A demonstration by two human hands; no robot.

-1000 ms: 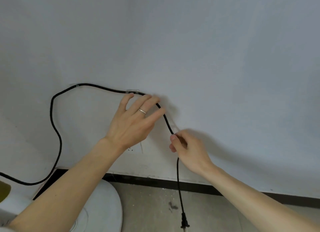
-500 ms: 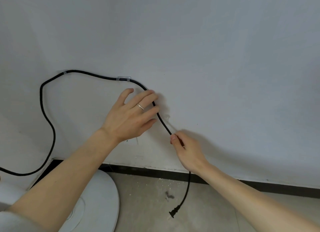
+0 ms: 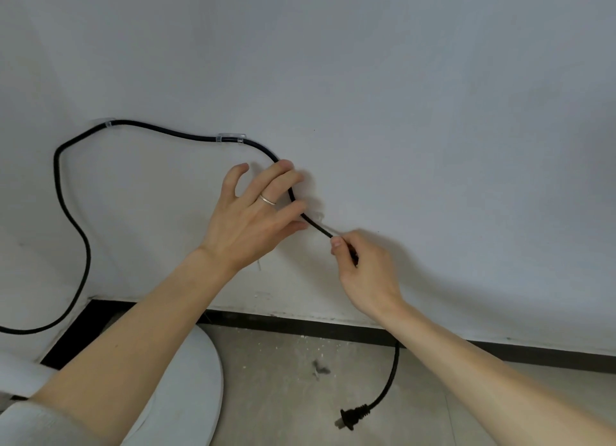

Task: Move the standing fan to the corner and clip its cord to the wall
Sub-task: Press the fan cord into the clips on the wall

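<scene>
A black braided power cord runs along the matt, pale grey plaster wall, held by two small clear plastic clips — one at the left bend, one further right. Past the second clip it curves down behind the left hand, whose spread fingers, one wearing a thin silver ring, press it to the wall without closing round it. The right hand pinches the cord between thumb and fingers; below, the cord is hidden by the wrist, then hangs to its black two-pin plug above the rough concrete floor. The fan's smooth white round base sits by the black skirting near the wall's left corner — mostly covered by the forearm, its upper part cut off.
</scene>
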